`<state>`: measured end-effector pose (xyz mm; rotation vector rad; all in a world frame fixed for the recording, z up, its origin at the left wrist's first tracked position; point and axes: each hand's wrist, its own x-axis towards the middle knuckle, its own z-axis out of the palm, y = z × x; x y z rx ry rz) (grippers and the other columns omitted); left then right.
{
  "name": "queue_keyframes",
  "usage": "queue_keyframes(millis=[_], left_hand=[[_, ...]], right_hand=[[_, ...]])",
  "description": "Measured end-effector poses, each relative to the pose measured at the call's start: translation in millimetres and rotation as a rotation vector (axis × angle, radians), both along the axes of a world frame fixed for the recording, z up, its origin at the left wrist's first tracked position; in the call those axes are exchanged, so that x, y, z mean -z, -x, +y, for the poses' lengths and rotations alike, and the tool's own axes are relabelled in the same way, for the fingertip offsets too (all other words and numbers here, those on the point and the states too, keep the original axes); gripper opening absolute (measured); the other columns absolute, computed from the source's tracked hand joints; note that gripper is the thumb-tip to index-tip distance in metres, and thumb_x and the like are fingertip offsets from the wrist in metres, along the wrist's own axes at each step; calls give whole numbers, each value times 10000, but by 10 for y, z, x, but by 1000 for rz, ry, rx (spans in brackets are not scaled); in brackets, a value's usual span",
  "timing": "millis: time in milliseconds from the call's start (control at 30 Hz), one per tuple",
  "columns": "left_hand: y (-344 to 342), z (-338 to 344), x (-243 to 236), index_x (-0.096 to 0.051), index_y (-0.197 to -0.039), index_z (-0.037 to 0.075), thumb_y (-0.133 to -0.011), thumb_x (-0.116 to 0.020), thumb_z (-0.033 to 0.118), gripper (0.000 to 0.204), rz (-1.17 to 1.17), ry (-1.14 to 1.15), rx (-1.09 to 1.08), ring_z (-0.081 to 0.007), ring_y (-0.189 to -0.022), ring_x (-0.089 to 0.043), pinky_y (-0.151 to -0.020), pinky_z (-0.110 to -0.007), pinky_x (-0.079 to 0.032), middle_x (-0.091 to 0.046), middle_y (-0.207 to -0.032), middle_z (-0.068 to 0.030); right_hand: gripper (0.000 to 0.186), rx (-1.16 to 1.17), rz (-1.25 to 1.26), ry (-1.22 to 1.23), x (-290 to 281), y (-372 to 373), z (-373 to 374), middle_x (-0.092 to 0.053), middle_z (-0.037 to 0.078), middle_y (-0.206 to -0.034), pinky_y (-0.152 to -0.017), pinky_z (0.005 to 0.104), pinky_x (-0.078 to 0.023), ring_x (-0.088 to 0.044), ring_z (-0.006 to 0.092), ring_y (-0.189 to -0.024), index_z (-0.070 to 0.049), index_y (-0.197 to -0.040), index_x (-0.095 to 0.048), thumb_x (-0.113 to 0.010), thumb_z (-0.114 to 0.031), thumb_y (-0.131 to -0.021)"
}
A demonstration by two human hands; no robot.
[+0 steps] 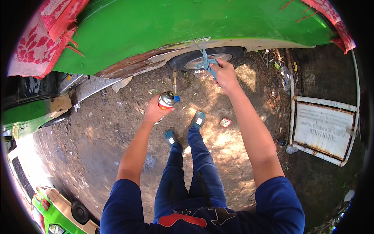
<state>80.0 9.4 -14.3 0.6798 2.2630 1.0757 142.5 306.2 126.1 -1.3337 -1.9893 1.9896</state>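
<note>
My left hand (153,110) grips a red-and-silver spray-type canister (166,100) fitted with a blue knob and a slim brass nozzle (175,80), which points at the bottom edge of a green vehicle panel (187,21). My right hand (224,76), higher and to the right, is closed on a blue-grey cloth (210,64), whose thin end reaches up toward that edge. Behind the cloth sits a wheel (231,52). Along the panel's lower left runs rusty, flaking bodywork (128,62).
A rusty-framed white sign (323,128) lies at right. Red patterned fabric (37,43) hangs over the top corners. Other green vehicle bodies (50,216) stand at left. A small litter packet (225,122) lies beside my feet on dirt ground.
</note>
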Motion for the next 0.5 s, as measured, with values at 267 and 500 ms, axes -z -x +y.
queue_keyframes(millis=[267, 500], left_hand=[[-111, -75, 24, -594, -1226, 20, -605, -923, 334, 770, -44, -82, -64, -334, -1045, -669, -908, -418, -533, -662, -1138, -184], [-136, -243, 1, -598, -1219, 30, -613, -923, 318, 746, -153, -47, -119, -311, -1033, -674, -896, -408, -536, -675, -1112, -165]], right_hand=[[317, 126, 30, 67, -96, 118, -348, -573, 29, -729, -358, 265, -332, -467, 105, -433, -47, -1267, -637, -560, -151, -977], [340, 6, 61, 19, -83, 154, -492, -575, 19, -749, -376, 261, -338, -466, 96, -449, -58, -1292, -636, -572, -138, -969]])
